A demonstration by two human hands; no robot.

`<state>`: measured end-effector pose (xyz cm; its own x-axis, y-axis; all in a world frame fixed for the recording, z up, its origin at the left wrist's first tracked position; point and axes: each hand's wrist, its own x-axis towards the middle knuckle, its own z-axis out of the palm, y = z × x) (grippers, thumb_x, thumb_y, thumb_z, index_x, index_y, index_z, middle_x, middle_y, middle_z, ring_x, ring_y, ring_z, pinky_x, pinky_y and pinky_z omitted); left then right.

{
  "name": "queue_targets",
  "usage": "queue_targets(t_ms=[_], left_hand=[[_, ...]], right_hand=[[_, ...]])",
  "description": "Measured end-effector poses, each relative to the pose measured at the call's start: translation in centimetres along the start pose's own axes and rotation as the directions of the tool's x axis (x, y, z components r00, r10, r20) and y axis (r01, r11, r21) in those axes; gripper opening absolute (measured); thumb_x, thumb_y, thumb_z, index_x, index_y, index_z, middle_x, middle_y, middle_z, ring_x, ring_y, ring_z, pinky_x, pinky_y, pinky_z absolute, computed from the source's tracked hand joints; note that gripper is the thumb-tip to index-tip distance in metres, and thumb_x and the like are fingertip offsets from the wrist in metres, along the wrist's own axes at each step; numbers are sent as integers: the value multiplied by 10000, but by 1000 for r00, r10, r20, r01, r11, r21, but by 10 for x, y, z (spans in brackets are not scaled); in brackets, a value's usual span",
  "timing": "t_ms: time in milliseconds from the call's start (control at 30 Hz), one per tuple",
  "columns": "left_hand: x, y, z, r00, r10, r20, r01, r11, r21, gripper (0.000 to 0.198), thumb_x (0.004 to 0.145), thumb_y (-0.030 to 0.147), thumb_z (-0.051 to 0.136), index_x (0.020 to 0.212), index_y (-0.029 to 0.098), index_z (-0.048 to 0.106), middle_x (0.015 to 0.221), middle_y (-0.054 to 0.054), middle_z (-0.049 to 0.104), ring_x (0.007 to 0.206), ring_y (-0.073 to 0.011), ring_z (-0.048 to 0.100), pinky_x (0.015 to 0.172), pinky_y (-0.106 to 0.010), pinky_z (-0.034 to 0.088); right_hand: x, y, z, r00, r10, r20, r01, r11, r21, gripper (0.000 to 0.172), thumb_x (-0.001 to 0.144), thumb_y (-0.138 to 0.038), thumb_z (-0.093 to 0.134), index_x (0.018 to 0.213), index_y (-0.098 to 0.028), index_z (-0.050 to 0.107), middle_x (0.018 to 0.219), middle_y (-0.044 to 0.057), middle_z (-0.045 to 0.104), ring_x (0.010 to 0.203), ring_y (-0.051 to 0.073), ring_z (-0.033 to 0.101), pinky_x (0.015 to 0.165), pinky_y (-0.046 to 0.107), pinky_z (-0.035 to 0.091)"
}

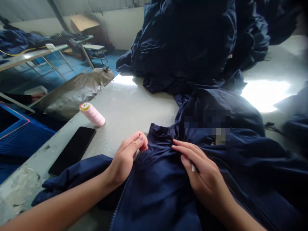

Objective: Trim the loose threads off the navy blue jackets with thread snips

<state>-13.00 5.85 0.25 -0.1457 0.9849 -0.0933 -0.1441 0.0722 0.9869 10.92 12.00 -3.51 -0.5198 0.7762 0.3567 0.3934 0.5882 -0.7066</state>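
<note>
A dark navy jacket with a zip down one front edge lies spread before me. My left hand is closed at the upper zip edge, thumb over curled fingers, pinching the jacket's edge. Something pale shows under that thumb, too hidden to name. My right hand rests on the gathered fabric, fingers stretched together and pointing left. A slim object with a white tip is tucked in its palm, mostly hidden.
A pink thread spool and a black phone are on the pale table to the left. Behind the jacket rises a large pile of navy garments. A blue crate and a grey-brown sack stand beyond the table's left edge.
</note>
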Motion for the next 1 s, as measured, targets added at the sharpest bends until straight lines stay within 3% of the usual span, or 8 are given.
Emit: queue_targets(t_ms=[100,167,233,333,433,567,767,1000], left_hand=[[0,3,0,973,-111,205,192,879,-436,425,1095,411,456,729,195,473,674,27,365,593,-132,270,533,-230,292],[-2,6,-1,901,-152,406,370,758,-537,484,1101,494,431,715,204,454,612,47,286,567,-132,187,467,-202,220],[-6,7,0,821,-167,546,492,692,-529,547,1099,560,416,683,207,451,567,49,266,546,-131,183,424,-190,190],[-11,3,2,704,-203,680,629,623,-465,638,1093,628,337,621,211,438,515,35,279,485,-127,209,387,-209,141],[-15,-3,6,576,-259,775,734,581,-352,693,1068,681,325,551,226,398,468,34,246,436,-127,201,390,-252,91],[-17,-7,10,428,-322,845,815,542,-206,725,1031,744,309,496,255,309,445,41,191,402,-124,138,395,-294,57],[-21,-12,8,354,-368,860,835,539,-114,736,1006,747,294,454,262,332,466,23,212,401,-138,178,437,-325,84],[-23,-16,8,293,-320,901,823,563,-68,742,1017,728,211,447,282,374,473,17,207,408,-169,212,457,-360,162]], right_hand=[[1,-6,-5,995,52,-81,-42,992,122,285,1085,-243,526,1160,-296,795,1300,92,773,1216,315,727,1044,478,600],[2,-18,-10,978,159,-136,-123,963,242,247,1077,-281,571,1022,-297,811,1091,80,792,991,275,756,852,392,619],[4,-35,-14,947,305,-97,-241,878,413,201,1056,-326,638,957,-283,808,851,53,750,769,223,712,671,322,561],[9,-59,-13,886,434,162,-428,633,646,171,994,-403,750,1053,-251,802,668,-5,636,570,148,597,528,254,471],[12,-71,-5,813,427,396,-565,413,714,344,950,-460,809,1208,-236,778,726,-29,612,465,70,469,438,200,404],[11,-69,2,764,400,506,-628,285,724,352,949,-450,823,1187,-194,780,598,-64,528,423,53,414,395,159,337],[9,-63,8,745,413,523,-634,197,748,306,915,-387,869,1156,-220,780,674,-35,632,442,53,458,396,149,356],[9,-60,9,767,309,562,-632,214,745,186,972,-388,814,997,-206,787,530,-75,503,435,54,422,401,130,335]])
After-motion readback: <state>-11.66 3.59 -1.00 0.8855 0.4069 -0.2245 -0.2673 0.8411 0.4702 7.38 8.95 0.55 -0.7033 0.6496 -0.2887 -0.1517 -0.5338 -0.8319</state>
